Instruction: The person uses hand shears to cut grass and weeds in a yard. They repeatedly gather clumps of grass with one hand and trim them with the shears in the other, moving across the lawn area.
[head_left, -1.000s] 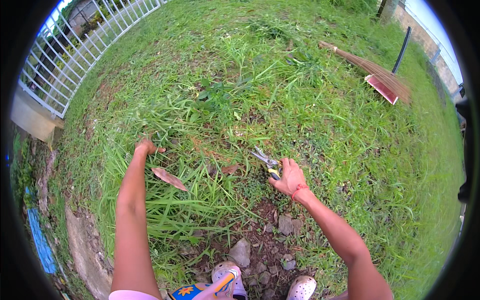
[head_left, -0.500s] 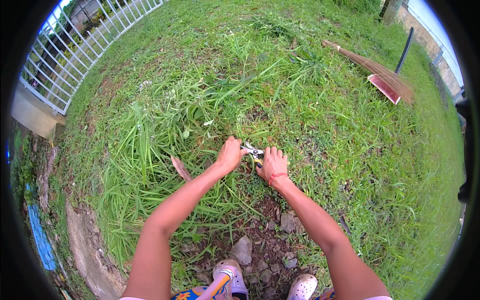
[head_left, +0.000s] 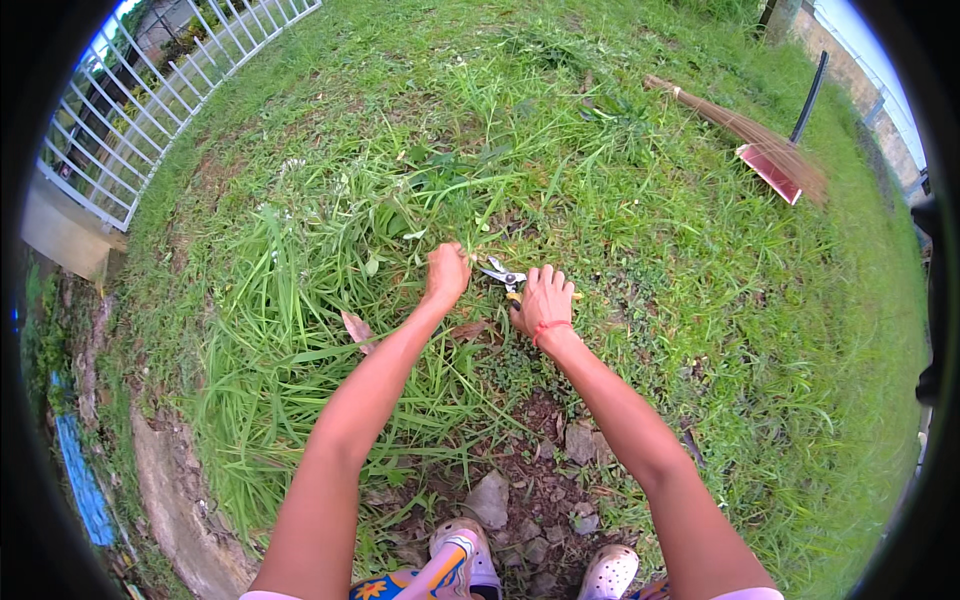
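My left hand [head_left: 446, 274] is closed around a tuft of long green grass [head_left: 455, 205] in the middle of the lawn. Just to its right, my right hand [head_left: 545, 298] grips a pair of garden shears [head_left: 500, 274] with yellow handles, their metal blades pointing left toward the held grass. A red band circles my right wrist. A pile of loose cut grass [head_left: 300, 300] lies to the left of my hands.
Bare soil with stones [head_left: 490, 497] lies in front of my feet in light clogs [head_left: 610, 570]. A straw broom and red dustpan [head_left: 770, 160] lie at the upper right. A white metal fence [head_left: 130, 110] on a concrete kerb runs along the upper left.
My left hand came in from the far left to the grass beside the shears and closed on it. My right hand with the shears stayed almost in place.
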